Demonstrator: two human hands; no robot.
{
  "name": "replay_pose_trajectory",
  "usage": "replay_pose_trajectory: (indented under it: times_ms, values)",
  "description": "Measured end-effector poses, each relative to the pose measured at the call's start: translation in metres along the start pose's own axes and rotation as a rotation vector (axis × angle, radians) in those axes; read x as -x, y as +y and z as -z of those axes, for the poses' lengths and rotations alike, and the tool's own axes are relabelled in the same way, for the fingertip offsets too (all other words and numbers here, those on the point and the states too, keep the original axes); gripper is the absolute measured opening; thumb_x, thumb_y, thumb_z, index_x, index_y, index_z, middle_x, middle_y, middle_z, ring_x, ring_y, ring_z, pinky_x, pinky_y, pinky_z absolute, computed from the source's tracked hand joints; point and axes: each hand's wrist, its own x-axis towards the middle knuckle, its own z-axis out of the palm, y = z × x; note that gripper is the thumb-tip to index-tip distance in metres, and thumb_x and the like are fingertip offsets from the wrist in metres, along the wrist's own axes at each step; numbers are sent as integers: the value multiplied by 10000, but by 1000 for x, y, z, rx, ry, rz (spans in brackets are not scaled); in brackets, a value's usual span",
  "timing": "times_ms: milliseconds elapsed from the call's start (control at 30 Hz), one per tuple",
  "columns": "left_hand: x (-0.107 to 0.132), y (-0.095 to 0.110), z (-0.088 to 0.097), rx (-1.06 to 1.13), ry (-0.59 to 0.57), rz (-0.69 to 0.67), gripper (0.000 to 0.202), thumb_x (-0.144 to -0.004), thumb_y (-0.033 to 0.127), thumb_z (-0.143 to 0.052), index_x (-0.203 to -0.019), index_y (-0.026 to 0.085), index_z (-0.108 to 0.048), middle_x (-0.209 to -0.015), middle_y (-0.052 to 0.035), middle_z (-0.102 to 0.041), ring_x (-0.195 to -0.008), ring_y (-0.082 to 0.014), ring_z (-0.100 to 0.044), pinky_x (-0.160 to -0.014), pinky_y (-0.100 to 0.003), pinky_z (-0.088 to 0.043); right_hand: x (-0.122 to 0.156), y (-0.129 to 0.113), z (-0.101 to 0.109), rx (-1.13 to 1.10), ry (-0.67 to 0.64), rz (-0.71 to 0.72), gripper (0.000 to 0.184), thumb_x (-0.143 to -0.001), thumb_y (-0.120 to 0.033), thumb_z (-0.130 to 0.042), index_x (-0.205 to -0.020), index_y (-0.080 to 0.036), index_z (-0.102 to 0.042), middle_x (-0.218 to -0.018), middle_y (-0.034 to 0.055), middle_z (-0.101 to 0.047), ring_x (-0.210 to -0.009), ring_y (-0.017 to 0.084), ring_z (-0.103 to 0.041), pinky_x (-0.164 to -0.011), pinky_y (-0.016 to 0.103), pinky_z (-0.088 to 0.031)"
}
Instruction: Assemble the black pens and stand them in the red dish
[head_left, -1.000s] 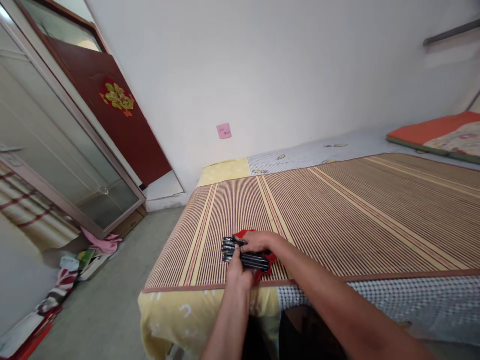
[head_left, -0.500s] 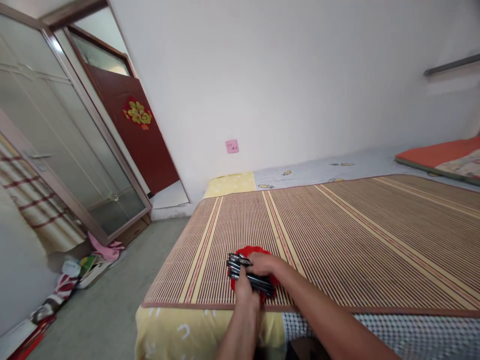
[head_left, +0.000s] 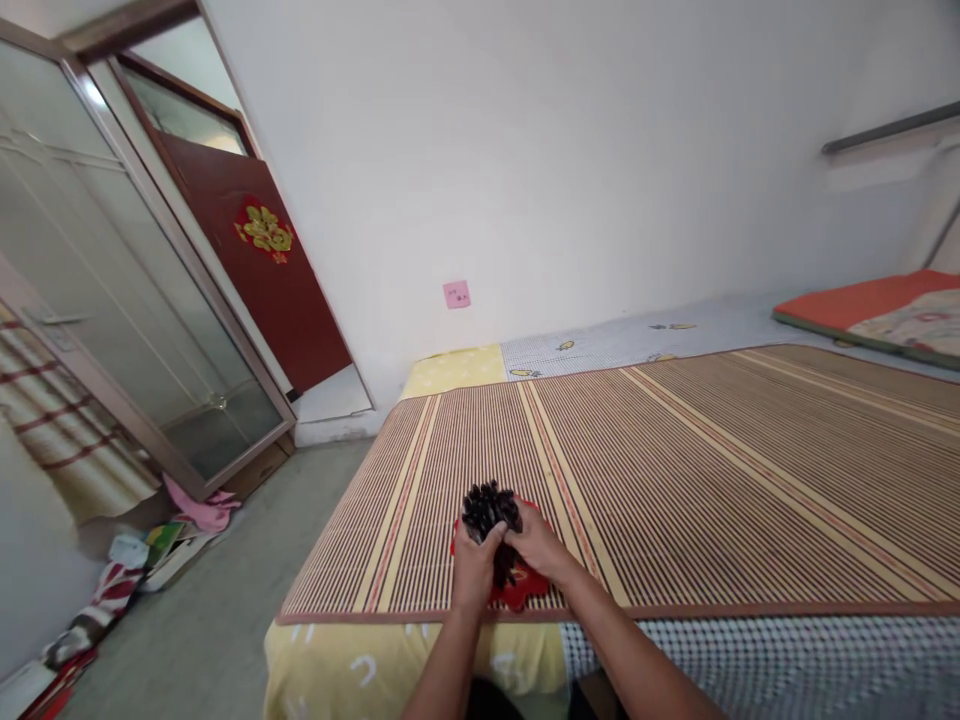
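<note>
A thick bundle of black pens (head_left: 490,508) stands roughly upright, its ends pointing up. My left hand (head_left: 474,560) wraps round the bundle from the left, and my right hand (head_left: 534,540) grips it from the right, with the thumbs close together in front. Beneath the bundle a red scalloped cloth or mat (head_left: 519,592) lies on the striped bamboo mat (head_left: 637,500). My hands cover part of the pens and of the red piece. Whether the pens' lower ends touch the red piece I cannot tell.
The bamboo mat lies over a bed with a yellow and checked sheet (head_left: 375,660). An orange-edged folded pad (head_left: 847,300) is at the back right. On the left, a glass door (head_left: 150,270) stands by the floor, where clothes and papers (head_left: 161,550) lie.
The pens lay flat across the red piece; now they are upright in a bundle between both hands. My hands have moved to opposite sides of it. The view has shifted slightly.
</note>
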Motion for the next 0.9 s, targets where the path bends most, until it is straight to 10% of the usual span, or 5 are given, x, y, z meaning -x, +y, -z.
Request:
replay_pose_trajectory:
  times_ms: [500,900]
  values:
    - [20,3,7,-23,-96,48,350,-615,301,-868,-900,162,-721,-889,-107,-763,-891,-289,-708,-855,-390,-532,16,-11,12,-207,-151,-111,344,-638,-336,-808,-906,-192,-648,-860,24,-721,-869,248,-683,-879,401,-524]
    - [5,2,8,-94,-211,37,374,-645,364,-847,-929,142,-746,-933,-123,-762,-918,-297,-696,-890,-419,-522,15,-2,8,-115,33,-92,417,-612,-280,-787,-987,-181,-634,-964,71,-743,-943,287,-684,-886,424,-531]
